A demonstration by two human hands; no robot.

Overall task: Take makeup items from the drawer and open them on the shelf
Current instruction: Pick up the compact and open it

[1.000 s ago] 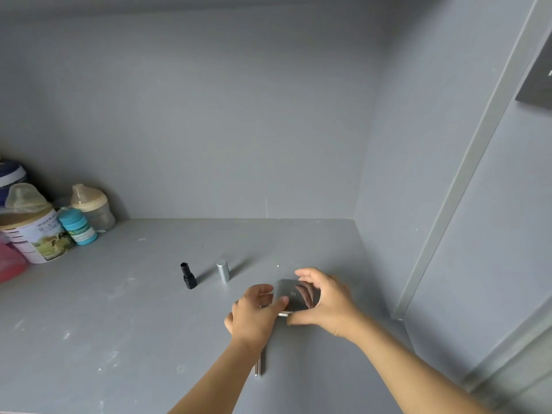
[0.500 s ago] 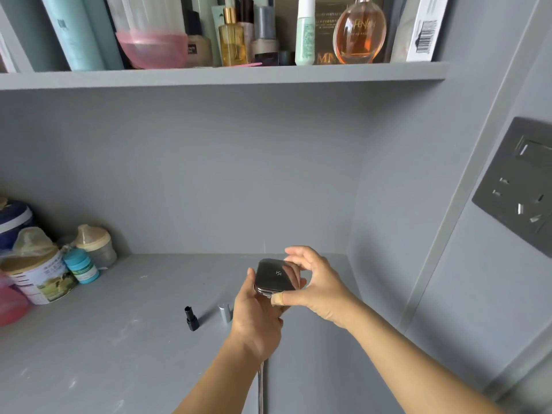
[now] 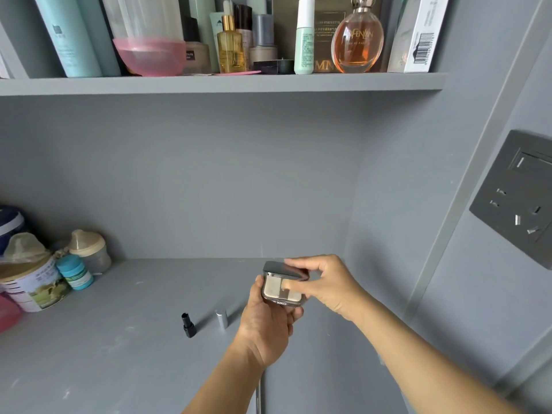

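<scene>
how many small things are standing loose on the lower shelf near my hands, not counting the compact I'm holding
2. A black lipstick base stands left of the left hand. A silver cap stands between that base and the hand. The hands or arms may hide more.

A single head-worn view faces forward and slightly down into the grey shelf (image 3: 119, 339) alcove, close in; forearms enter from 6 o'clock.
</scene>
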